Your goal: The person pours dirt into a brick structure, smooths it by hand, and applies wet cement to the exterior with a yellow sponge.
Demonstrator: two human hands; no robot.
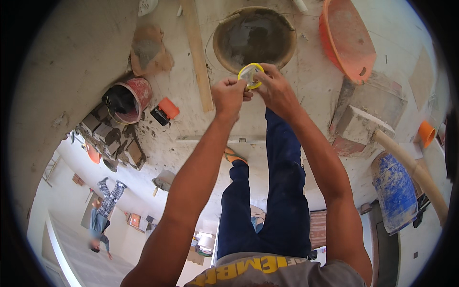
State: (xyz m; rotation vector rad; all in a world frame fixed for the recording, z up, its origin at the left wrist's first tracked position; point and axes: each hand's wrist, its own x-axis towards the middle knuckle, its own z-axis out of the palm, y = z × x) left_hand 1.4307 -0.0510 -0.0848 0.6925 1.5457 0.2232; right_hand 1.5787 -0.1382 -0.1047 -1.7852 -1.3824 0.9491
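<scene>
Over the near edge of a round basin (218, 44) of dark, wet-looking mix, I hold up a yellow ring-shaped roll (261, 68) that looks like tape, pale inside. My left hand (230, 97) pinches its lower left edge between thumb and fingers. On the other side my right hand (278, 92) grips the rim, its fingers curled over the opening. Both hands are closed and nearly touch; some fingertips are hidden behind the roll. Below my hands a long, pale straight bar (205, 139) lies across the floor by my foot.
A wooden plank (195, 57) lies left of the basin. Further left are a red bucket (140, 93), an orange-and-black object (165, 111) and stacked blocks (103, 131). An orange tub (330, 40) and a blue sack (394, 189) are right. Another person (103, 217) is at lower left.
</scene>
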